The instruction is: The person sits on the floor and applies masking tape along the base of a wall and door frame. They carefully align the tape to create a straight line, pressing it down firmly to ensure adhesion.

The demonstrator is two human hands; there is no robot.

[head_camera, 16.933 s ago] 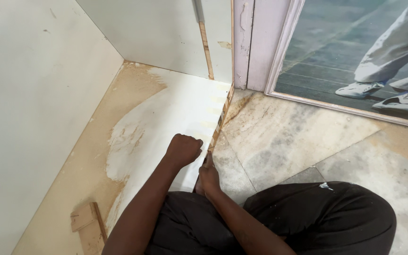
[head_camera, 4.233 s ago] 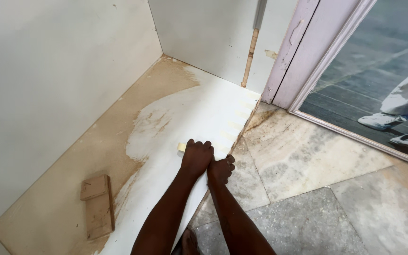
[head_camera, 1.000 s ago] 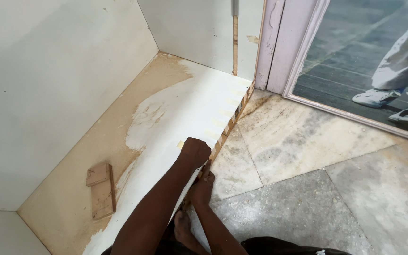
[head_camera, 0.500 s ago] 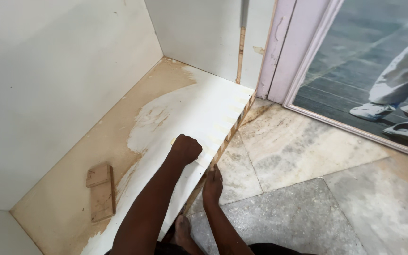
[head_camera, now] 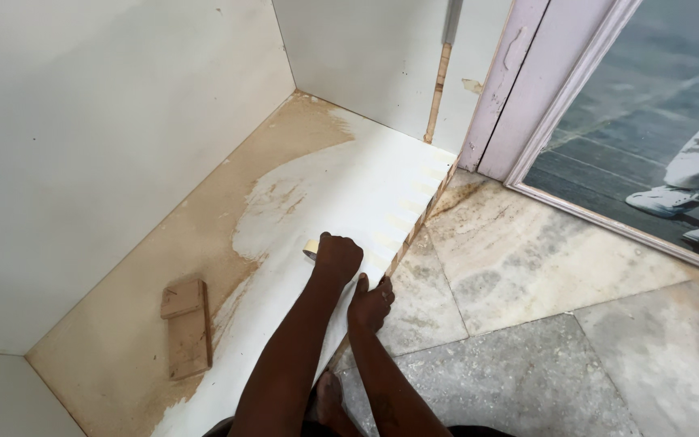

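Down on the cabinet floor, right at its front edge, the left hand [head_camera: 338,257] is balled up over a roll of pale tape [head_camera: 311,248], fingers clenched around it, with only a sliver of the roll peeking out on the side away from the stone. That roll sits on the white laminate sheet [head_camera: 341,182], close to the sheet's front edge and about midway along it. Just beside it, the right hand [head_camera: 370,304] is lower, at the exposed wooden edge [head_camera: 414,231] of the panel, thumb up and fingers pressed down against the edge; it grips nothing that can be made out. Short strips of pale tape [head_camera: 398,221] run across the sheet's front edge in a row, heading toward the door frame [head_camera: 519,105]. Off to the left, well apart from both hands, a small wooden block [head_camera: 186,326] lies on the bare tan board. Out past the glass, another person's white shoe [head_camera: 661,200] shows on the tiles.
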